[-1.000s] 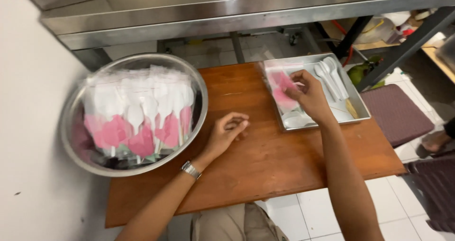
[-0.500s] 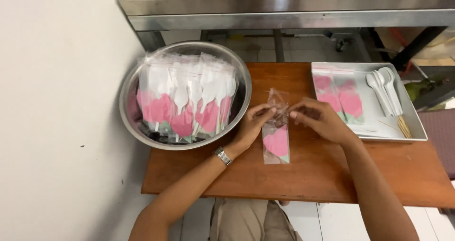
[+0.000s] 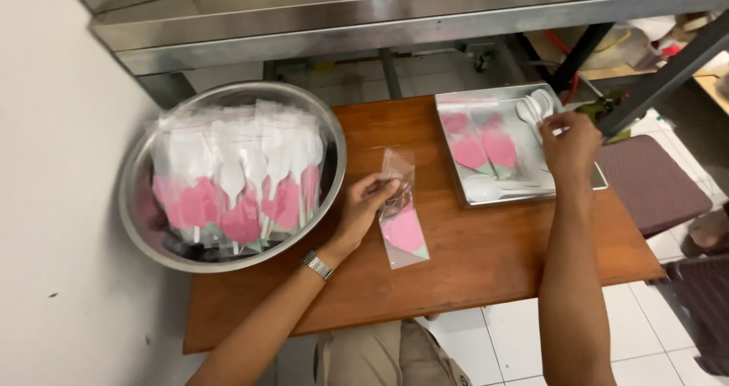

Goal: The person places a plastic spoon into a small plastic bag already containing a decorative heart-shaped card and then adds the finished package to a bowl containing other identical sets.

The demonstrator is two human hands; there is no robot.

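My left hand pinches the top of a clear plastic bag with a pink folded napkin inside, lying on the wooden table. Over the right part of the metal tray my right hand reaches among the white plastic spoons; whether its fingers grip one I cannot tell. Two more pink napkin bags lie flat in the tray.
A big steel bowl at the left holds several packed bags with white spoons and pink napkins. A steel shelf runs along the back. A maroon stool stands right of the table, a white wall at the left.
My right hand left the bag at the table's middle and moved right to the spoons in the tray. My left hand stays on the bag's top.
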